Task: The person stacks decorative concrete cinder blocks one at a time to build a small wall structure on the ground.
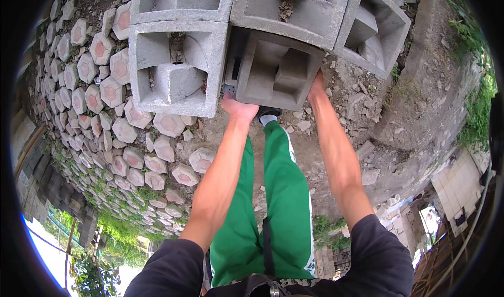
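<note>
Between my two hands is a grey concrete ventilation block with angled partitions inside its square frame. My left hand is closed at its near left corner, thumb side against the edge. Along its right side, my right hand grips, with the fingers mostly hidden behind the block. A larger, lighter concrete block stands just left of it. More such blocks lie beyond: one at the far left, one at the far middle, and a tilted one on the right.
Many hexagonal paving stones cover the ground at left. Rubble and loose stones are scattered on the dirt at right, beside a raised concrete ledge. My shoe is close to the held block's near edge. Green plants grow at the far right.
</note>
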Motion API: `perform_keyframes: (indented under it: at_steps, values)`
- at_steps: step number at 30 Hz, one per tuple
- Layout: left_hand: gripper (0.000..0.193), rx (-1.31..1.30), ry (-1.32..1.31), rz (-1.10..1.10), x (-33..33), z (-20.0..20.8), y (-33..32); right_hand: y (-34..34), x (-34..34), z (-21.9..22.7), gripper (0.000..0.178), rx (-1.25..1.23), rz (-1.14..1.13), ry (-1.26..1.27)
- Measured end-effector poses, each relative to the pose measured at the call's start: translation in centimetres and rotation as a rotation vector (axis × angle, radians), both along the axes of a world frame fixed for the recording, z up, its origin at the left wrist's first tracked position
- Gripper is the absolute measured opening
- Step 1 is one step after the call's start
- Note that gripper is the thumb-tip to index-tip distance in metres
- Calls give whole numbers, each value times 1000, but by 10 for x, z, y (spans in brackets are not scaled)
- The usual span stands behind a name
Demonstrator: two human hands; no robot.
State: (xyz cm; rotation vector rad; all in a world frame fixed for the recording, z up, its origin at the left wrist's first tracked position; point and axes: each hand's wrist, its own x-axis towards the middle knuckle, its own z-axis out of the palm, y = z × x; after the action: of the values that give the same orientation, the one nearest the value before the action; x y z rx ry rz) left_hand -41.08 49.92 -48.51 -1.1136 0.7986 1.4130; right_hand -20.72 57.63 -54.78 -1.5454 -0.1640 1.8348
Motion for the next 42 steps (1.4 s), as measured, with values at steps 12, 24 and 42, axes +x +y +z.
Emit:
perform_keyframes:
  at_steps: [12,24,42]
  values:
    - [62,111,-6,45,-26,-2,3,13,-26,0,41,-36,-17,103]
    - [58,201,-14,-96,-28,-9,2,16,-20,-13,48,-45,17,-35]
    - [60,160,49,-63,-34,-18,-3,-33,-23,42,71,369,572,-468]
